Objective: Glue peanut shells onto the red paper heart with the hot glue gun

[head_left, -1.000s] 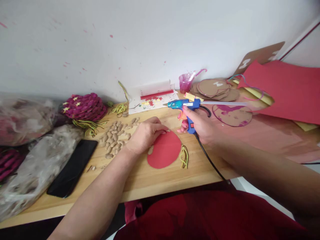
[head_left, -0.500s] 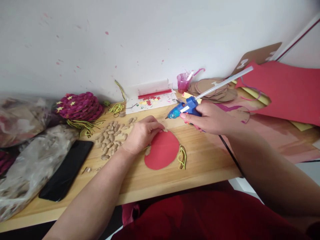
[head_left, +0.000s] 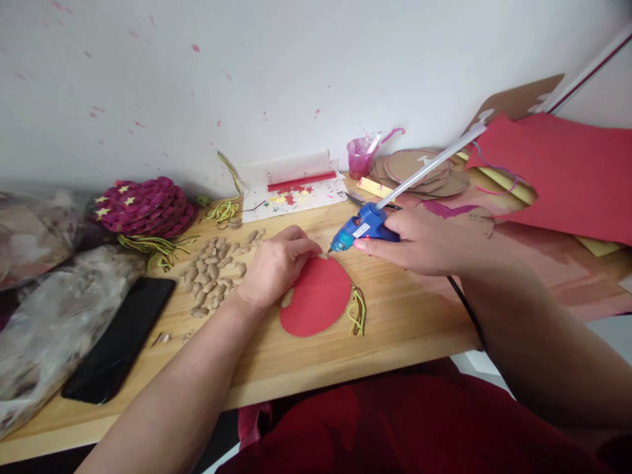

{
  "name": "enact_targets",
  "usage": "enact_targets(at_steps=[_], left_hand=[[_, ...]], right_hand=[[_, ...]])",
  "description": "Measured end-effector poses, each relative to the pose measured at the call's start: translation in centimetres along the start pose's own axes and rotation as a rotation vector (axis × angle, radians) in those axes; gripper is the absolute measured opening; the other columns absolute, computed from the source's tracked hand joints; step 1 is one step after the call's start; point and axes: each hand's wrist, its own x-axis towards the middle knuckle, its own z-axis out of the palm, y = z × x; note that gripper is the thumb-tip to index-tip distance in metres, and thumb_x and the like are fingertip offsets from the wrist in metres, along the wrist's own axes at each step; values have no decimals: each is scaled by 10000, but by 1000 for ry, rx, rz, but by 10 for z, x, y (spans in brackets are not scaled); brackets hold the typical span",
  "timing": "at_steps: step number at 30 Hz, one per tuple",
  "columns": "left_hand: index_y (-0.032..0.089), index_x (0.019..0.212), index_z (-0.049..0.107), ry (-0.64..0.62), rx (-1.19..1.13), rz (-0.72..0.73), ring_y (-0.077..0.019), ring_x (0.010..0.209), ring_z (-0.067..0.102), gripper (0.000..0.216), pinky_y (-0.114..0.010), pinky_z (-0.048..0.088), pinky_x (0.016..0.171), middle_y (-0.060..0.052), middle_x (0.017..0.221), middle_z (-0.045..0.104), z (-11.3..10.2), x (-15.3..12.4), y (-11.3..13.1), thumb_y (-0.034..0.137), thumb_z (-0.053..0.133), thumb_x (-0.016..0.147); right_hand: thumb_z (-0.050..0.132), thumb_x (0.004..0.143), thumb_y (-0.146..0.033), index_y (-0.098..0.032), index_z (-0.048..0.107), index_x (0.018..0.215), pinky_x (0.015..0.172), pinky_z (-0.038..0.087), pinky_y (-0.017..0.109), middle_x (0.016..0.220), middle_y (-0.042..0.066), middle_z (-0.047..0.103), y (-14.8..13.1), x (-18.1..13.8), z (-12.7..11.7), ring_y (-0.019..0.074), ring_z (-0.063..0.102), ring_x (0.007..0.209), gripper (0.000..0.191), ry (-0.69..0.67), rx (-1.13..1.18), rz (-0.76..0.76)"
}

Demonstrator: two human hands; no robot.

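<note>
A round red paper disc (head_left: 316,296) lies on the wooden table, with a peanut (head_left: 287,297) on its left rim and a yellow-green tassel (head_left: 357,311) at its right edge. My left hand (head_left: 282,261) rests over the disc's upper left rim, fingers curled and closed on that edge; a peanut end shows by the fingertips. Wrapped around the handle of a blue glue gun (head_left: 365,225), my right hand (head_left: 424,240) holds it with a long clear glue stick rising from the back. The gun's nozzle is at the disc's top edge, close to the left fingertips.
Loose peanuts (head_left: 212,273) lie left of my hand, beside a black phone (head_left: 121,339) and plastic bags (head_left: 74,316). Purple star-decorated discs (head_left: 148,207) are stacked behind. Further back are paper stars (head_left: 291,196), a pink-stained cup (head_left: 360,158), cardboard circles (head_left: 419,171) and red sheet (head_left: 573,178).
My right hand has brought the glue gun down and left, so its nozzle now meets the disc's top edge. My left hand stays on the rim. The view has shifted slightly.
</note>
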Motion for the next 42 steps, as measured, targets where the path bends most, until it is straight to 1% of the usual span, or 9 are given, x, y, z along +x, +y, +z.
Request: enact_targets(at_steps=[6,12,18,28,32,34,36,39,42], left_hand=[[225,949,791,-15,-9,-11,-142,795,657,218,-257,491,711,-31,941,701,-1,-1,1,129,596,933],[221,952,790,-22,-16,-10,-144,795,654,203,-260,492,711,-35,940,697,-1,-1,1,142,604,936],[218,949,790,-22,-18,-19,-150,800,658,198,-264,497,716,-39,932,699,-3,0,3,147,606,936],[222,975,788,-11,-71,-23,-140,794,653,222,-259,514,736,-45,939,703,-3,0,0,131,592,924],[201,1034,782,132,-131,-138,-132,736,632,215,-255,512,709,-47,907,715,-16,5,-4,169,604,918],[185,966,785,230,-60,-221,-138,703,612,183,-261,493,692,-44,835,709,-28,7,-10,253,620,928],[173,828,772,265,93,-344,-154,664,591,269,-279,463,673,-44,725,685,-43,8,-18,348,606,945],[177,716,742,171,300,-563,-187,645,597,387,-304,432,655,-58,656,680,-63,4,-34,416,559,959],[201,890,786,72,350,-625,-212,776,668,189,-301,456,714,-69,869,775,-73,0,-47,261,606,895]], right_hand=[[492,947,-535,-202,568,734,645,372,313,685,30,584,2,1,2,187,553,662,402,1,-12,-54],[497,949,-536,-212,530,694,618,361,304,666,28,580,-3,-2,-2,186,551,641,413,9,-64,-20],[525,932,-544,-218,495,659,602,338,300,579,1,486,-4,-4,-5,170,509,602,426,-38,-45,-20],[573,923,-599,-199,584,711,532,349,284,609,-2,575,5,-2,-1,135,518,550,453,-60,254,37],[583,909,-642,-191,573,677,531,378,295,578,6,588,7,1,1,138,543,525,507,-71,302,66],[560,924,-649,-184,574,687,544,403,306,559,13,582,8,2,2,140,555,513,522,-35,370,85],[590,928,-604,-186,603,810,528,410,300,578,-3,573,8,4,5,139,553,515,434,17,557,92],[641,919,-556,-202,567,818,512,423,298,624,-8,559,6,7,12,132,526,522,375,-10,886,90],[655,933,-501,-211,557,811,535,439,304,607,-16,546,3,10,18,129,508,512,330,-19,1061,112]])
